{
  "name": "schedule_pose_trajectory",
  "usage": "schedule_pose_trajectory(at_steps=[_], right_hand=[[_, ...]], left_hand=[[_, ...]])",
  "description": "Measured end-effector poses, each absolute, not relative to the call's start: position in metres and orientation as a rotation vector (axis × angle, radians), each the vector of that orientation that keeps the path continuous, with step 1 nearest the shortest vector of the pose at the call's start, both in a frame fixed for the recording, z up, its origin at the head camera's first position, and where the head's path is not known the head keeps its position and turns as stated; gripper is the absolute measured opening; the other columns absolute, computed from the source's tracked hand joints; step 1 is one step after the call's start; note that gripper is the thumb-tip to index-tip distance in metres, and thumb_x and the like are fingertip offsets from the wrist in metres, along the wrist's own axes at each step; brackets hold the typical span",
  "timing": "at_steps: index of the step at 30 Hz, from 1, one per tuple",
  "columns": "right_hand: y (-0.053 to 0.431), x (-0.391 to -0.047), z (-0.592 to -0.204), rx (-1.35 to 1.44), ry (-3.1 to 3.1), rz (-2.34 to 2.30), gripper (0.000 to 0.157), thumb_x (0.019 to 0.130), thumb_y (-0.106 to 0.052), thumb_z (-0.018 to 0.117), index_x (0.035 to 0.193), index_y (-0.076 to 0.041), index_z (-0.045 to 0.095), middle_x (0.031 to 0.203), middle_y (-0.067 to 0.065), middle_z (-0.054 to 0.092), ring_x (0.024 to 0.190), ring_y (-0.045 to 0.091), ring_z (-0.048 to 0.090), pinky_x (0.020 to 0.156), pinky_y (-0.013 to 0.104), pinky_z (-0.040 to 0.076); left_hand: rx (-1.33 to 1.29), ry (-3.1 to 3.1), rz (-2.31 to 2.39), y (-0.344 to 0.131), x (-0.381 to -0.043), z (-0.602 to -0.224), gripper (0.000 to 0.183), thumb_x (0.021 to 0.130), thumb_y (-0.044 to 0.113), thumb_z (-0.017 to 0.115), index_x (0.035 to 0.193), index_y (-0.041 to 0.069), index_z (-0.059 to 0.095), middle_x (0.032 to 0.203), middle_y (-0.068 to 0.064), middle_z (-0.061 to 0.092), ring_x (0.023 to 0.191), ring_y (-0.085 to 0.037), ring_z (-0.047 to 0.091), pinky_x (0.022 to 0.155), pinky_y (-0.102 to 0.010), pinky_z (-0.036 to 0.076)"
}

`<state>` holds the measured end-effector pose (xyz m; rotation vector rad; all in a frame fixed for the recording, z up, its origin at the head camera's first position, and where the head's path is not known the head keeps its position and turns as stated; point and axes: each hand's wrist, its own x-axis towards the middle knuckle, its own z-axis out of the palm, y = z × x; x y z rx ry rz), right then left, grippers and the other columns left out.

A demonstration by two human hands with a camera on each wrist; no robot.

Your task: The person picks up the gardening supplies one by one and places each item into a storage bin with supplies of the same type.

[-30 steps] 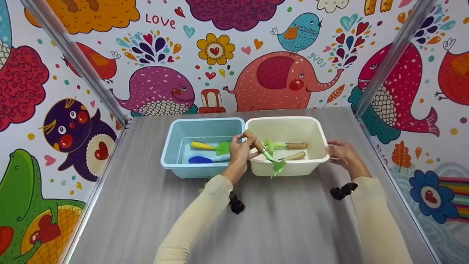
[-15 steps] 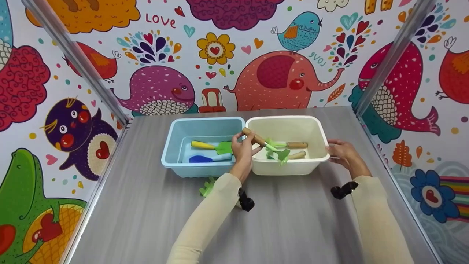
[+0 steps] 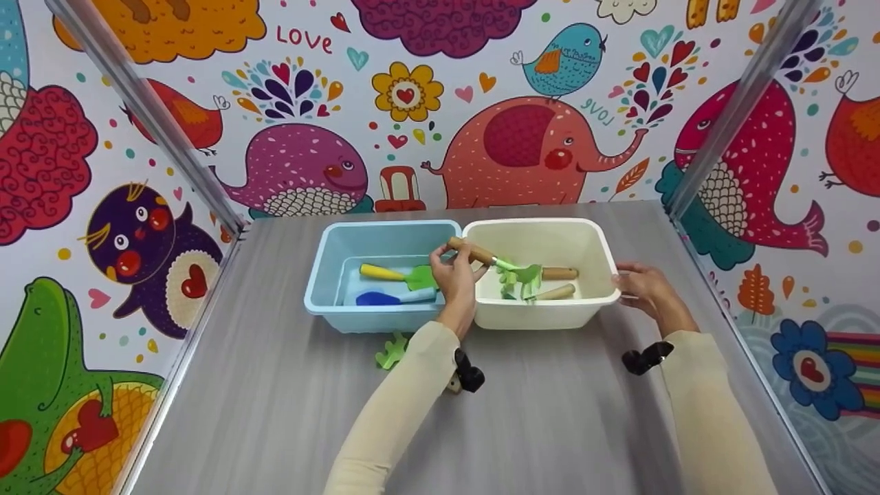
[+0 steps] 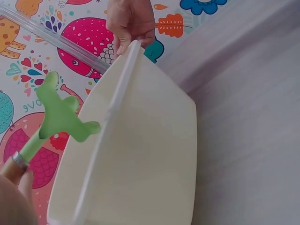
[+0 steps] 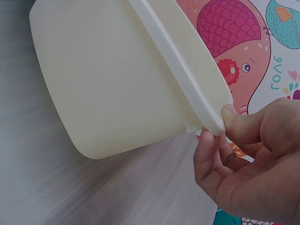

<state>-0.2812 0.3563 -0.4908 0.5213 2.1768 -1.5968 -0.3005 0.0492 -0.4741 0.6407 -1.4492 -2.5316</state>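
My left hand [image 3: 455,280] holds a small hand rake [image 4: 63,112] by its wooden handle, its green pronged head over the cream tub [image 3: 543,317]. My right hand [image 3: 646,290] pinches that tub's right rim between thumb and fingers, plain in the right wrist view. Inside the cream tub lie a green-headed tool with a wooden handle [image 3: 560,273] and a second wooden-handled tool [image 3: 555,293], their heads partly hidden behind the held rake. On the table, another green rake [image 3: 390,350] lies partly under my left forearm.
A light blue tub [image 3: 392,323] stands against the cream one on the left. It holds a green trowel with a yellow handle [image 3: 381,273] and a blue-bladed tool [image 3: 377,299] with a light blue handle. Printed walls and metal posts [image 3: 729,117] border the grey table [image 3: 261,399].
My left hand has shifted slightly right, and the held rake's head has swung up from the cream tub's front rim to over its inside. My right hand stays at the rim.
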Motion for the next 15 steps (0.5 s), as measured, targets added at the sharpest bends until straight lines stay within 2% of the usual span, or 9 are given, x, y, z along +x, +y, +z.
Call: schedule_pose_trajectory(at_steps=[5,15], right_hand=[[0.356,-0.281,-0.492,0.535,2.189,-1.575,0.069,0.102,-0.025,0.058,0.158,-0.004,0.022,0.159,0.023,0.033,0.107,0.015,0.056,0.087,0.021,0.054],[0.354,-0.282,-0.492,0.556,2.174,-1.612,0.065,0.101,-0.022,0.058,0.156,-0.004,0.028,0.155,0.021,0.041,0.101,0.012,0.059,0.082,0.021,0.054]], left_hand=[[0.573,-1.477,-2.501,0.056,-0.301,-0.472,0.036,0.097,0.012,0.064,0.126,0.004,0.045,0.120,-0.026,0.053,0.115,-0.040,0.063,0.088,-0.056,0.057],[0.431,-1.711,-2.381,0.063,-0.297,-0.477,0.036,0.097,0.012,0.066,0.126,0.007,0.046,0.124,-0.023,0.056,0.111,-0.032,0.064,0.092,-0.048,0.058]])
